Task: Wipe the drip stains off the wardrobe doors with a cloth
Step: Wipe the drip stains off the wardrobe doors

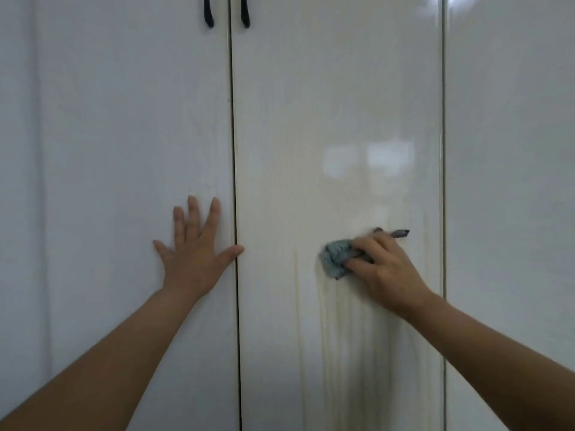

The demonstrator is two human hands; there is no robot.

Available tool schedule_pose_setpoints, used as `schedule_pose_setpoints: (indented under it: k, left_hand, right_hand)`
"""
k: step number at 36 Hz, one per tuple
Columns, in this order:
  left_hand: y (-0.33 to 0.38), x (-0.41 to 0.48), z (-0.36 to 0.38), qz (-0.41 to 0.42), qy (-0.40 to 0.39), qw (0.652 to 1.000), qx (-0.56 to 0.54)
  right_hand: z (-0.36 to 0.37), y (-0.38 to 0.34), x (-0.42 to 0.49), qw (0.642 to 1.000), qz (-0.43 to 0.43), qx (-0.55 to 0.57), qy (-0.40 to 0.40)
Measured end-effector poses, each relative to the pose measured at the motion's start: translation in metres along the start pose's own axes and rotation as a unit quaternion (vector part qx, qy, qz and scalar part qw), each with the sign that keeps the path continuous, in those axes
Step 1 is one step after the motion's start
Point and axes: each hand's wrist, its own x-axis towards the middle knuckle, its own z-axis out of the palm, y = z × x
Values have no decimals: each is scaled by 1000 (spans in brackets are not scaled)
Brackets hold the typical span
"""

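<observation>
Now | cloth (336, 258) bunched in right hand (382, 265) | left hand (196, 259) apart

Left door (124, 150): left of centre, beside the right door (336, 104), a gap (233, 119) between them.
Panel (513, 181): right of the right door.
Handles (209, 14): at the top, one on each door, either side of the gap.
Left hand (194, 253): flat on the left door, low and near the gap – thumb tip reaching across it.
Right hand (382, 265): on the right door, level with the left hand, gripping the cloth (336, 256).
Cloth: pressed to the right door, sticking out left of the fingers and above them.
Stains (342, 337): on the right door – below the cloth, running down.
</observation>
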Motion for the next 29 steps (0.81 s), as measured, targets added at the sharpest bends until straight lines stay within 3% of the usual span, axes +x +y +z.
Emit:
schedule_pose_setpoints:
  k: [2, 4, 9, 13, 18, 21, 25, 27, 29]
  left_hand:
    - [0, 0, 0, -1, -1, 1000, 2]
    - [0, 1, -1, -3, -4, 1000, 5]
    - [0, -1, -1, 4, 5, 1000, 8]
    - [0, -2, -1, 5, 7, 1000, 5]
    - [1, -2, -2, 1, 10, 1000, 11]
    - [0, -1, -1, -1, 13, 1000, 8]
    - [-2, 0, 0, -2, 14, 1000, 7]
    - [-2, 0, 1, -2, 11, 1000, 5]
    - [-2, 0, 3, 0, 18, 1000, 5]
  right_hand:
    - [-6, 5, -3, 998, -56, -5, -29]
    - [-17, 22, 19, 998, -56, -14, -21]
    - [-40, 71, 85, 989, 102, -79, 79]
    - [-40, 77, 95, 978, 151, -95, 105]
    - [-20, 37, 40, 992, 113, -43, 36]
    - [-16, 20, 3, 999, -26, -36, -18]
    - [-35, 37, 2, 978, -181, -73, -76]
    - [-54, 55, 22, 979, -172, -96, -53]
    - [-70, 76, 46, 986, -95, -136, -17]
